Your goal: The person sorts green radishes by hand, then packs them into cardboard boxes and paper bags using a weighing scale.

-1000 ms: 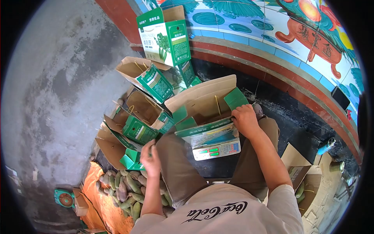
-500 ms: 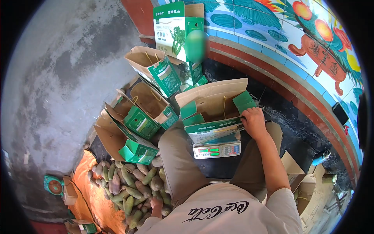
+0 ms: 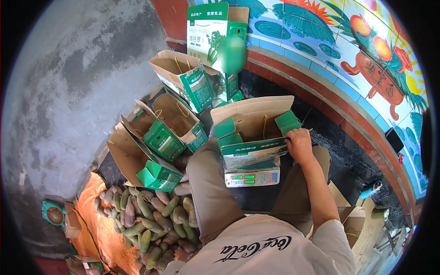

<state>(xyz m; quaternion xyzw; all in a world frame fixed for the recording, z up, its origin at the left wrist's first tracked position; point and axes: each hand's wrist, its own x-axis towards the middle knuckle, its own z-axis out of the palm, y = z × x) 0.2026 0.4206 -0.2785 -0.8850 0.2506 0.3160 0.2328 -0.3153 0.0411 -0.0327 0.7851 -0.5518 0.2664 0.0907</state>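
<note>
An open green-and-white carton stands on a digital scale between my knees. My right hand grips the carton's upper front edge at its right corner, fingers curled over the rim. Down at the left, my left hand rests low against the heap of green and purplish radishes, partly hidden by my shirt and the radishes. Its fingers cannot be made out. Inside the carton, a yellow cord handle shows against the brown back wall.
More open cartons stand at the left and behind, with a tall one against the wall. An orange sheet lies under the radishes. At the right are a phone, a blue bottle and brown cardboard.
My left hand has moved slightly lower and shows less beside my shirt. The view has shifted a little. My right hand stays on the carton's edge.
</note>
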